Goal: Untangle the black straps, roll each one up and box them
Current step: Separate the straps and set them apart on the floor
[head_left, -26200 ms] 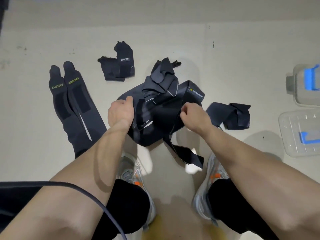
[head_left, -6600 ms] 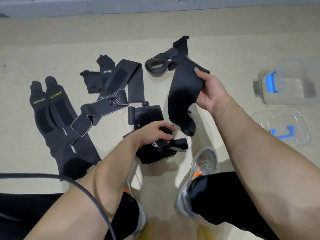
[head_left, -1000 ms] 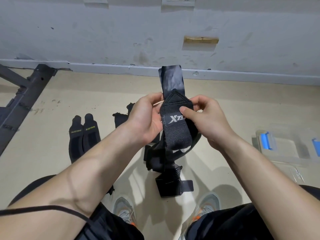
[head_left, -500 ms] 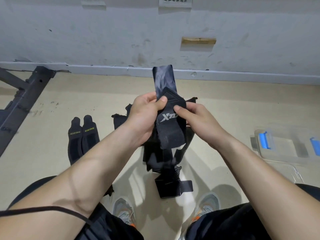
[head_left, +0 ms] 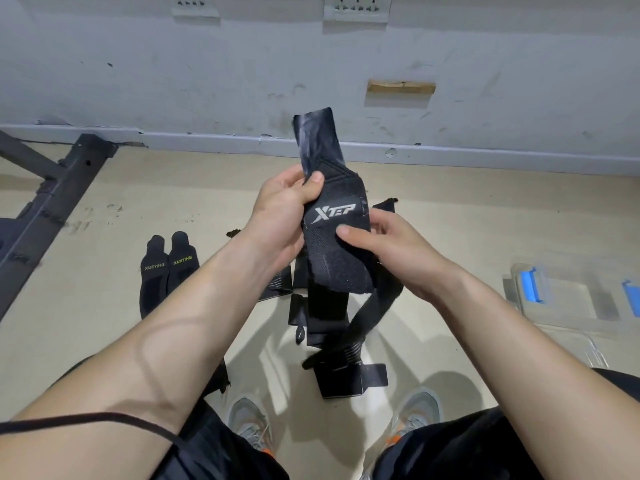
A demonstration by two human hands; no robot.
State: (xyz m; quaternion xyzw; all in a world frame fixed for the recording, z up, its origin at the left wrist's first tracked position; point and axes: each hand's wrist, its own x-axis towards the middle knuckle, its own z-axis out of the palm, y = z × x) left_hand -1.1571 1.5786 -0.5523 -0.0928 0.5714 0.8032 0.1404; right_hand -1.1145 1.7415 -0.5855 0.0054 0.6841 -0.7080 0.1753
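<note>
I hold a black strap (head_left: 332, 244) with a white XTEP logo upright in front of me. My left hand (head_left: 280, 216) grips its upper left edge, thumb on the front. My right hand (head_left: 384, 244) pinches its right side, thumb just below the logo. The strap's top end sticks up above my hands, and its tails hang down to the floor, where a flat black piece (head_left: 346, 379) lies. Two straps (head_left: 166, 268) marked XUEYING lie side by side on the floor to the left. A clear box (head_left: 554, 299) with blue clasps stands at the right.
A grey wall with a skirting board runs across the back. A dark metal frame (head_left: 52, 202) slants in from the left. More black straps (head_left: 277, 285) lie on the floor behind my left forearm. My grey shoes (head_left: 249, 424) sit at the bottom.
Over the last second my hands shifted on the held strap: the left thumb slid up onto its top corner and the right thumb dropped below the logo. The strap tilted slightly.
</note>
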